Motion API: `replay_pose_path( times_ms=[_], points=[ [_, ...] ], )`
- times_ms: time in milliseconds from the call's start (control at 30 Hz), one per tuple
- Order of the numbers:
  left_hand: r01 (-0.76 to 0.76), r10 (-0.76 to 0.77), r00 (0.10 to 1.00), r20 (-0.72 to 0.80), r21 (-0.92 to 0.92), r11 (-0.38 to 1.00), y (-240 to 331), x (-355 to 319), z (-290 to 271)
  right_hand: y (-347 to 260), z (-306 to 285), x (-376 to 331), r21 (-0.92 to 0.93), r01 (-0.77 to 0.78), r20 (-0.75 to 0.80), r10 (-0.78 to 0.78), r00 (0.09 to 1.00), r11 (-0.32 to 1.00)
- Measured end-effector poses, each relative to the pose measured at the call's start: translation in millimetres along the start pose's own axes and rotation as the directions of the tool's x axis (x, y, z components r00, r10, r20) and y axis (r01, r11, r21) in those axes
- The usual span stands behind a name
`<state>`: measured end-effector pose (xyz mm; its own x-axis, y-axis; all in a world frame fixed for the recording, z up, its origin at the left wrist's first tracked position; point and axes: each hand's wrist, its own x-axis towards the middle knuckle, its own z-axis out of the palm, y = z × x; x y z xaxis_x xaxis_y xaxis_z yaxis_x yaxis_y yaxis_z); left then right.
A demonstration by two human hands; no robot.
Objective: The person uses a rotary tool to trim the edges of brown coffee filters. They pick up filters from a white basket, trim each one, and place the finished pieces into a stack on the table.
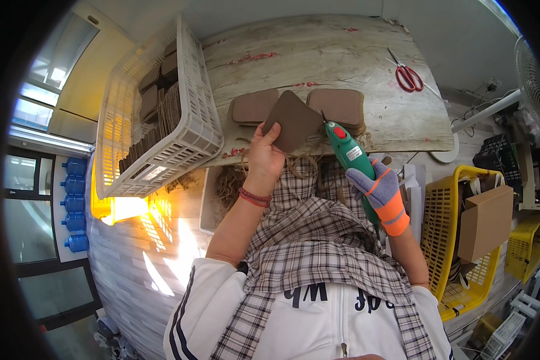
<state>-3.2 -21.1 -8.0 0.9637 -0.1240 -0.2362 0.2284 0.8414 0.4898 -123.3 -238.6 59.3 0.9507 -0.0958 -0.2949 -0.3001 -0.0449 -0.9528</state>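
My left hand (265, 153) is bare and pinches a brown rounded-corner pad (291, 122) by its lower left edge, thumb on top. Wrapped in a grey and orange glove, my right hand (381, 192) grips a green handheld power tool (345, 146) with a red button. Its thin dark tip points at the right edge of the pad; whether they touch I cannot tell. Behind the held piece, one stack of brown pads (255, 107) lies to the left and another stack of brown pads (336, 107) to the right, both on the table.
The wood-patterned table (318, 51) bears red-handled scissors (407, 77) at the far right. A white crate (192, 114) holding many brown pads stands at the left. Brown loose strands (228, 186) fill a box below the table edge. A yellow basket (441, 240) with cardboard stands right.
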Motion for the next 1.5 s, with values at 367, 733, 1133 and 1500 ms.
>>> replay_pose_path(
  times_ms=[367,733,1133,1500],
  points=[
    [-0.168,0.164,0.986,0.038,0.219,0.961,33,22,-1,3,-14,-4,0.041,-0.024,-0.090,0.028,0.996,0.999],
    [-0.229,0.320,0.891,0.322,0.928,-0.295,104,111,-20,15,-35,-27,0.024,-0.061,-0.148,0.064,0.987,0.998],
    [-0.644,-0.219,0.757,0.615,0.649,-0.405,-23,107,46,44,-37,-28,-0.030,-0.015,-0.190,0.009,0.982,0.999],
    [-0.614,0.134,0.762,0.634,0.772,-0.164,-25,59,65,44,-37,-27,0.005,-0.022,-0.198,0.023,0.980,1.000]
  ],
)
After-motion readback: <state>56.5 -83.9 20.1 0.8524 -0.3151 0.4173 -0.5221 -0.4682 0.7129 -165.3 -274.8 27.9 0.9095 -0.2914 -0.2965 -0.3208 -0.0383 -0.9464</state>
